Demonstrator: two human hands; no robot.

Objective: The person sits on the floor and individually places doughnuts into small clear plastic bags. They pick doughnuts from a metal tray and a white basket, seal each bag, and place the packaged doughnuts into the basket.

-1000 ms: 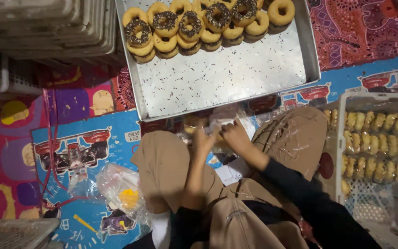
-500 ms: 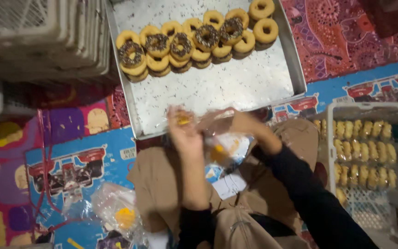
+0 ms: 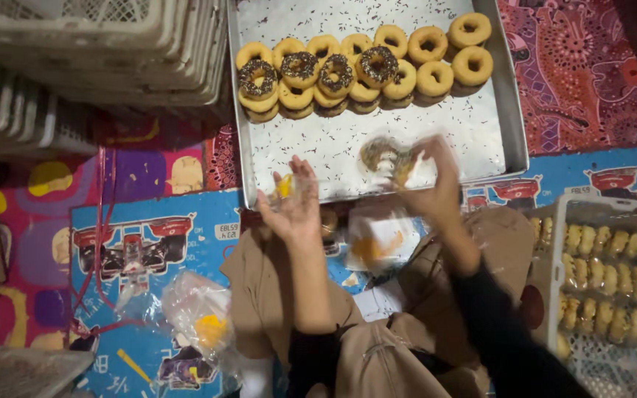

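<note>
At frame centre, the right hand point(image 3: 436, 193) pinches a blurred chocolate-sprinkled doughnut point(image 3: 385, 156) over the metal tray point(image 3: 514, 133), likely for bagging. The left hand point(image 3: 294, 210), fingers spread, has a loose grip on a thin plastic wrapper point(image 3: 283, 186).

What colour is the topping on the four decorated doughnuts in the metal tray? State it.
Dark brown with pale sprinkles, on the four decorated doughnuts in the metal tray; seen in the head view.
</note>
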